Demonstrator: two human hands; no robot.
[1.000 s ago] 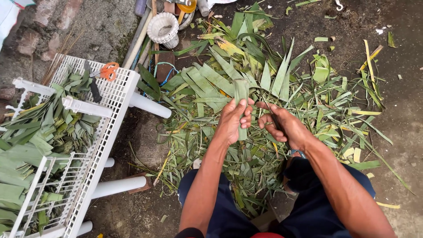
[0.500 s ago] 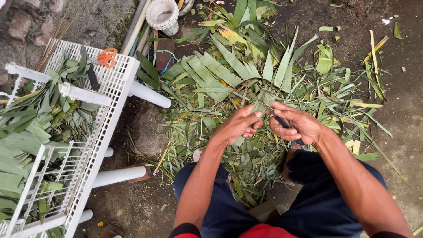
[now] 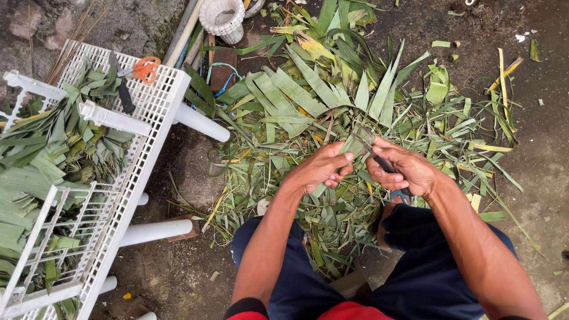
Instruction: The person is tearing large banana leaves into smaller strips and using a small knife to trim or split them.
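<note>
Our left hand [image 3: 323, 169] pinches a folded green leaf strip [image 3: 354, 144] while our right hand [image 3: 404, 170] grips a dark-handled tool [image 3: 396, 178], above the leaf pile [image 3: 332, 106], the white rack [image 3: 151, 112] well left

A white plastic rack [image 3: 155, 98] lies on its side at nine o'clock, stuffed with folded green leaves [image 3: 56, 151]. Orange-handled scissors [image 3: 140, 70] rest on its upper edge at ten o'clock. A small white woven basket [image 3: 223, 18] stands at twelve, beside pale pipes [image 3: 182, 31].
</note>
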